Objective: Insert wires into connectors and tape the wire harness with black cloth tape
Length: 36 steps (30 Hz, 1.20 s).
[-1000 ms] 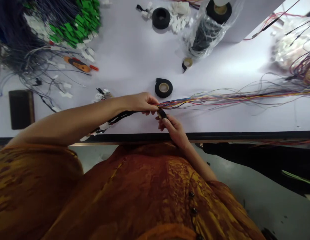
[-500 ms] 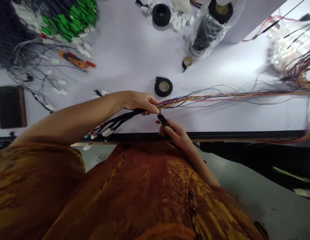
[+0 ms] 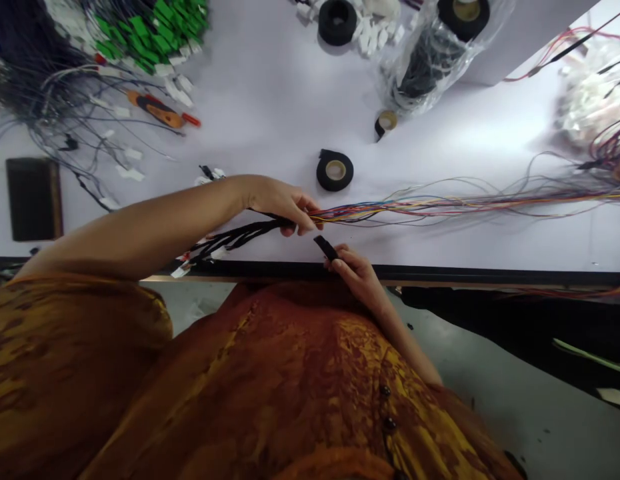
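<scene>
My left hand [image 3: 285, 205] is closed around a wire bundle [image 3: 370, 208] where its loose coloured wires meet several black-taped branches [image 3: 245, 235]. White connectors [image 3: 181, 269] hang at the ends of those branches, near the table's front edge. Just below and to the right, my right hand [image 3: 357, 272] grips a roll of black tape [image 3: 325, 247], seen edge-on. A small gap shows between this roll and the wires. Whether a strip of tape joins them I cannot tell.
Another black tape roll [image 3: 335, 171] lies behind the bundle, with a nearly used-up roll [image 3: 386, 124] beyond it. An orange cutter [image 3: 155, 110], green connectors [image 3: 155, 30] and a dark flat rectangular object [image 3: 34, 200] are at left. Bagged tape rolls [image 3: 425, 60] stand at the back.
My right hand has drawn the tape roll slightly down and away from the bundle. The left hand keeps its hold on the wires. The whole view has shifted a little.
</scene>
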### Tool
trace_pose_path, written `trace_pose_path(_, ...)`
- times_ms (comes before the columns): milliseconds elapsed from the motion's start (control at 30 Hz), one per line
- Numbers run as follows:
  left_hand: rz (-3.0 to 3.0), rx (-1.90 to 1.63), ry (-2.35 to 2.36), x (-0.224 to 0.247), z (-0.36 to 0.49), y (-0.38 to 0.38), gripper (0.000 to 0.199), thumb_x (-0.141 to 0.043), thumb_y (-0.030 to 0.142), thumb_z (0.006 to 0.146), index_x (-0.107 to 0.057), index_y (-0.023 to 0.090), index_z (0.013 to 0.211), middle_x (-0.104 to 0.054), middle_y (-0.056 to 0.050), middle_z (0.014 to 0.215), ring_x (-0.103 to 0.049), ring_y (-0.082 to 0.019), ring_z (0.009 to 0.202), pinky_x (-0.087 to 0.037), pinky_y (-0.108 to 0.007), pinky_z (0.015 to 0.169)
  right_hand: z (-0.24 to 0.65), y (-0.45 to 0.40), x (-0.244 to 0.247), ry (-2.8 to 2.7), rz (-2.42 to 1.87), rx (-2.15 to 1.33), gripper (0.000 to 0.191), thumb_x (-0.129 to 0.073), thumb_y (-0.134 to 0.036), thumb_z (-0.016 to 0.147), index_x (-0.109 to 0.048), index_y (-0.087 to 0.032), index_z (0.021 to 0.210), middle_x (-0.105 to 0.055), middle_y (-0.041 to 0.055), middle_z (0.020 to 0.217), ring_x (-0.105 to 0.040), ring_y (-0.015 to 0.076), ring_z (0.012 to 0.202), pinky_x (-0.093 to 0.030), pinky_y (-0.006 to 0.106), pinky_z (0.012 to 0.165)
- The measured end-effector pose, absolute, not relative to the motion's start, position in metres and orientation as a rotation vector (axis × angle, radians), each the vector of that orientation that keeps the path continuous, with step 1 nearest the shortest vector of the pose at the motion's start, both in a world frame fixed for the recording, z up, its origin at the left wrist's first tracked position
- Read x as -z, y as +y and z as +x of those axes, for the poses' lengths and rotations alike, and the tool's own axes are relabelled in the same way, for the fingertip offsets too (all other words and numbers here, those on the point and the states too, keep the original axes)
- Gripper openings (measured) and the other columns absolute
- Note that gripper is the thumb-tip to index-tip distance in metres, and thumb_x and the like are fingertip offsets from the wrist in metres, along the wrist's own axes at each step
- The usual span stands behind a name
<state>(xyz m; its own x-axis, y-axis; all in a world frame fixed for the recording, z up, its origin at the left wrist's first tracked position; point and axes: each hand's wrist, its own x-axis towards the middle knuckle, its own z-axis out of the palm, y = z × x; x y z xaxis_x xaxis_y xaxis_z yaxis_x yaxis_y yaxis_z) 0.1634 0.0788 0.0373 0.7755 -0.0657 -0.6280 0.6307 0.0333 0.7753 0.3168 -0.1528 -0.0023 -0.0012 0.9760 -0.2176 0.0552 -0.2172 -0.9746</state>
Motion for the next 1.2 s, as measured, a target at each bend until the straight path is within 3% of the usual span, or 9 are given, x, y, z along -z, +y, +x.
trace_pose_path(67,1.388,0.58,0.502,-0.04,0.16,0.087,0.037,-0.071,0.041,0.072,-0.076,0.023,0.104,-0.073,-0.006,0.081,-0.061,-0.016,0.061,-0.048,-0.029,0.062,0.313,-0.152,0.008,-1.066,-1.392,-1.367,0.037,-0.059,-0.054,0.096,-0.073,-0.021,0.085,-0.061,0.005,0.094,-0.058,0.0164,0.082,-0.049,0.032,0.077)
trace_pose_path(133,1.398,0.58,0.522,-0.041,0.157,0.093,0.038,-0.069,0.046,0.074,-0.077,0.02,0.101,-0.074,-0.008,0.083,-0.064,-0.018,0.065,-0.049,-0.029,0.064,0.307,-0.148,0.013,-1.005,-1.394,-1.344,0.039,-0.06,-0.057,0.094,-0.072,-0.021,0.083,-0.061,0.0055,0.097,-0.057,0.0157,0.08,-0.05,0.03,0.073)
trace_pose_path(267,1.431,0.575,0.521,-0.036,0.154,0.097,0.04,-0.068,0.053,0.075,-0.079,0.018,0.09,-0.072,-0.011,0.073,-0.067,-0.021,0.071,-0.051,-0.031,0.067,0.299,-0.133,0.02,-0.984,-1.361,-1.294,0.038,-0.061,-0.056,0.094,-0.071,-0.021,0.082,-0.062,0.0072,0.107,-0.058,0.0164,0.088,-0.052,0.03,0.075)
trace_pose_path(433,1.286,0.562,0.56,-0.03,0.154,0.095,0.037,-0.075,0.048,0.07,-0.081,0.017,0.088,-0.073,-0.012,0.074,-0.066,-0.022,0.068,-0.05,-0.034,0.064,0.292,-0.125,0.017,-1.003,-1.327,-1.22,0.031,-0.062,-0.051,0.095,-0.073,-0.023,0.088,-0.061,0.0073,0.115,-0.059,0.017,0.093,-0.053,0.031,0.079)
trace_pose_path(533,1.3,0.44,0.595,-0.03,0.153,0.084,0.029,-0.075,0.04,0.072,-0.081,0.018,0.09,-0.074,-0.01,0.077,-0.063,-0.018,0.062,-0.048,-0.031,0.061,0.293,-0.128,0.004,-0.991,-1.347,-1.221,0.032,-0.061,-0.052,0.095,-0.072,-0.023,0.087,-0.063,0.0064,0.102,-0.06,0.0172,0.089,-0.053,0.032,0.078)
trace_pose_path(667,1.557,0.335,0.63,-0.035,0.147,0.063,0.022,-0.067,0.032,0.078,-0.08,0.019,0.091,-0.07,-0.005,0.074,-0.058,-0.014,0.059,-0.044,-0.027,0.062,0.299,-0.118,-0.018,-0.834,-1.28,-1.407,0.023,-0.065,-0.047,0.094,-0.069,-0.024,0.099,-0.063,0.0007,0.086,-0.061,0.0129,0.075,-0.055,0.03,0.077)
trace_pose_path(867,1.741,0.298,0.671,-0.044,0.143,0.063,0.019,-0.065,0.03,0.083,-0.077,0.016,0.085,-0.063,-0.003,0.066,-0.059,-0.015,0.062,-0.044,-0.028,0.065,0.313,-0.093,-0.035,-0.721,-1.116,-1.503,0.045,-0.072,-0.051,0.088,-0.059,-0.03,0.125,-0.072,0.0037,0.112,-0.072,0.0168,0.098,-0.06,0.036,0.089)
trace_pose_path(1033,1.511,0.425,0.691,-0.049,0.148,0.081,0.023,-0.075,0.039,0.078,-0.079,0.018,0.087,-0.068,-0.007,0.075,-0.065,-0.021,0.067,-0.048,-0.034,0.066,0.32,-0.117,-0.009,-0.694,-1.261,-1.487,0.029,-0.069,-0.052,0.09,-0.064,-0.023,0.094,-0.074,0.0043,0.102,-0.07,0.0136,0.079,-0.06,0.033,0.08)
trace_pose_path(1200,1.349,0.507,0.638,-0.06,0.153,0.08,0.035,-0.077,0.046,0.075,-0.08,0.018,0.095,-0.068,-0.009,0.074,-0.062,-0.02,0.062,-0.047,-0.037,0.062,0.314,-0.082,0.016,-0.815,-1.271,-1.388,0.048,-0.069,-0.064,0.08,-0.062,-0.03,0.113,-0.066,0.0057,0.125,-0.065,0.021,0.111,-0.056,0.042,0.098)
